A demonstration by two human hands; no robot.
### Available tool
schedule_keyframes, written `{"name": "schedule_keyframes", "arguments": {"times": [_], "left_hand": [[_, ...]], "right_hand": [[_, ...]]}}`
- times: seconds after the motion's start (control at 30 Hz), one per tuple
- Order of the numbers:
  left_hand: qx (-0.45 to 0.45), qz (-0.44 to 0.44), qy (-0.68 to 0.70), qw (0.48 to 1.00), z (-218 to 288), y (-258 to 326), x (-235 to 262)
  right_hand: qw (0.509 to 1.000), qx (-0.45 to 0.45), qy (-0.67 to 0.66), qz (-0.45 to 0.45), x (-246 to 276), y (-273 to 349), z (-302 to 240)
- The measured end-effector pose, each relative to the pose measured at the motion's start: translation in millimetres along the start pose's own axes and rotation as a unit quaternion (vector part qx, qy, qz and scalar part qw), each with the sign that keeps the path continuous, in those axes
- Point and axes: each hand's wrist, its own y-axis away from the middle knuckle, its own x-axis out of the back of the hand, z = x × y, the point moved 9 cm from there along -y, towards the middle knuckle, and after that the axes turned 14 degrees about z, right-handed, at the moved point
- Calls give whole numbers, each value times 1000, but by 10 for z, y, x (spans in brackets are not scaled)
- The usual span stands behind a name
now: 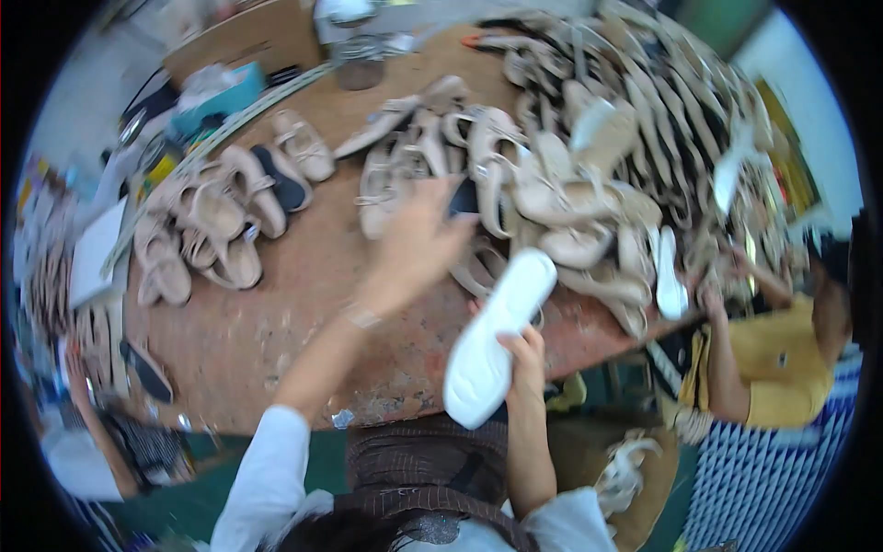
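A white shoe insole (pixel 497 340) is held upright in front of me by my right hand (pixel 526 361), its thumb lying across the insole's face. My left hand (pixel 416 247) reaches out over the table, smeared by motion; whether its fingers grip anything I cannot make out. Close by its fingertips are a dark shoe sole (pixel 463 197) and several beige strapped shoes (pixel 379 198). Just beyond the insole, another beige shoe (pixel 478 265) lies partly hidden. A large heap of beige shoes (pixel 570 198) spreads across the table's right half.
More beige shoes (pixel 216 212) stand on the left of the worn brown table (pixel 303 340). A blue box (pixel 216 99) and a glass jar (pixel 359 69) are at the back. At right, a person in yellow (pixel 791 368) works; another person's arm (pixel 97 423) shows at left.
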Motion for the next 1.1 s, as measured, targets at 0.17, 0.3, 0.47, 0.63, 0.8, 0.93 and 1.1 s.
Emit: {"name": "schedule_keyframes", "arguments": {"times": [0.17, 0.3, 0.47, 0.63, 0.8, 0.93, 1.1], "left_hand": [[-43, 27, -78, 996, -116, -269, -1123], [-32, 24, 81, 996, -422, -30, -498], [-3, -157, -22, 987, -761, 1083, 644], [80, -111, -139, 981, -1370, 1934, 956], [226, 110, -203, 946, -1404, 2393, 1270], [297, 133, -115, 938, -1463, 2645, 1181], [345, 123, 13, 930, -1623, 2615, 1037]], "right_hand": [[983, -43, -176, 9, 646, 367, 46], [989, -22, -145, -15, 717, 423, -16], [965, 134, 219, 60, 893, 285, -73], [679, 402, 602, -127, -140, 542, -47], [544, 427, 699, -183, -241, 698, 278], [576, 489, 622, -205, -380, 767, 415], [630, 497, 546, -242, -631, 763, 847]]}}
